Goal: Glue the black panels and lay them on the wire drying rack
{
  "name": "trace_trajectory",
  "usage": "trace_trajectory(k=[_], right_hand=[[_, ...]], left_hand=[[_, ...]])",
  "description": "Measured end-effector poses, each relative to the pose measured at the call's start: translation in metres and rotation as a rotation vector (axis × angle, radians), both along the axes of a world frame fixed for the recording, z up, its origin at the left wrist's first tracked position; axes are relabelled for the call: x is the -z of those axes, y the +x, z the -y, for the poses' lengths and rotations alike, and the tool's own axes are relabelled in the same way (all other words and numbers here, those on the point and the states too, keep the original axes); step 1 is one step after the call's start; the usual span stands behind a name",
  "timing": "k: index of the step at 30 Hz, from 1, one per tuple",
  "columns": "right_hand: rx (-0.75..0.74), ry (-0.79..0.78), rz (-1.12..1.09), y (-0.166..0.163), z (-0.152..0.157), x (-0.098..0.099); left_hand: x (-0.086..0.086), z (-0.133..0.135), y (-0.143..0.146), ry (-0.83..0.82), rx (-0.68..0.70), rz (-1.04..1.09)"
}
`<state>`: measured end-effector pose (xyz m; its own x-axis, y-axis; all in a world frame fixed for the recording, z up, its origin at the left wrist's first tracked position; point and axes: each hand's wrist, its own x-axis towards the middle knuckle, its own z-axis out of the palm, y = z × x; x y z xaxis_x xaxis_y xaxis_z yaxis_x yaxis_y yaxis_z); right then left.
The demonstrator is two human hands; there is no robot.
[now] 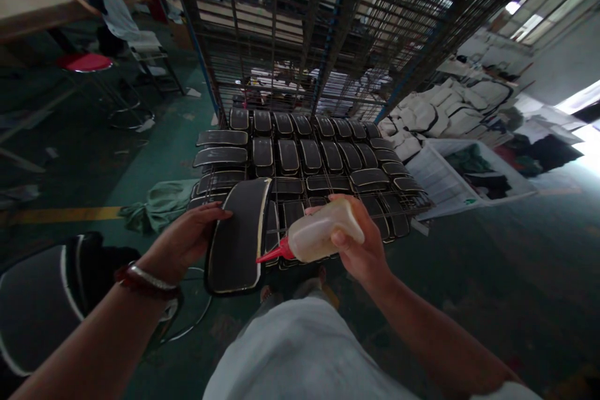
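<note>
At the bottom of the frame a pale-trousered lap (300,350) fills the centre, with a dark seat (37,300) at lower left. Just above, the left hand (187,234), a bracelet (145,278) at its wrist, has its fingers curled over the left edge of a black panel (237,240) and holds it upright in mid-frame. The right hand (363,250) wraps its fingers around a squeeze bottle (321,234), whose red nozzle (269,255) touches the panel's right edge. Behind them a wire shelf (422,203) carries rows of similar black pieces (309,153), with a green cloth (162,203) on the floor to its left. A white crate (438,178) sits at right; a red stool (84,62) and a seated person (115,12) are at upper left.
</note>
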<state>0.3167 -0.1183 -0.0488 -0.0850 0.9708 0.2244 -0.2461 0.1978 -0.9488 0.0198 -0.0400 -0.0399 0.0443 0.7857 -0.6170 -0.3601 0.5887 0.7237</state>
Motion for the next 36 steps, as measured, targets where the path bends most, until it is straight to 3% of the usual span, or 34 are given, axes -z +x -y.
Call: trace_trajectory(k=[11,15,18,20,24,28,32,36], right_hand=[[0.088,-0.088,-0.057,-0.007,0.014,0.002],[0.164,-0.299,-0.204,-0.031,0.015,0.013],[0.148,-0.489,-0.369,-0.042,-0.004,0.019],[0.175,-0.443,-0.393,-0.042,-0.027,0.017],[0.279,-0.189,-0.207,-0.038,-0.072,0.011],[0.358,-0.101,-0.045,-0.038,-0.085,0.018],[0.236,-0.06,0.088,-0.03,-0.069,0.027],[0.037,-0.05,0.171,-0.011,-0.061,0.013]], left_hand=[[0.002,-0.001,-0.007,-0.106,-0.133,0.032],[0.008,-0.003,-0.008,-0.06,-0.172,0.044],[0.01,0.0,-0.002,-0.005,-0.154,0.045],[0.009,0.005,0.005,0.029,-0.125,0.053],[0.005,0.015,0.024,0.022,-0.04,0.082],[0.001,0.02,0.034,-0.003,0.014,0.108],[0.005,0.016,0.028,0.011,0.031,0.11],[0.012,0.012,0.018,0.029,0.041,0.122]])
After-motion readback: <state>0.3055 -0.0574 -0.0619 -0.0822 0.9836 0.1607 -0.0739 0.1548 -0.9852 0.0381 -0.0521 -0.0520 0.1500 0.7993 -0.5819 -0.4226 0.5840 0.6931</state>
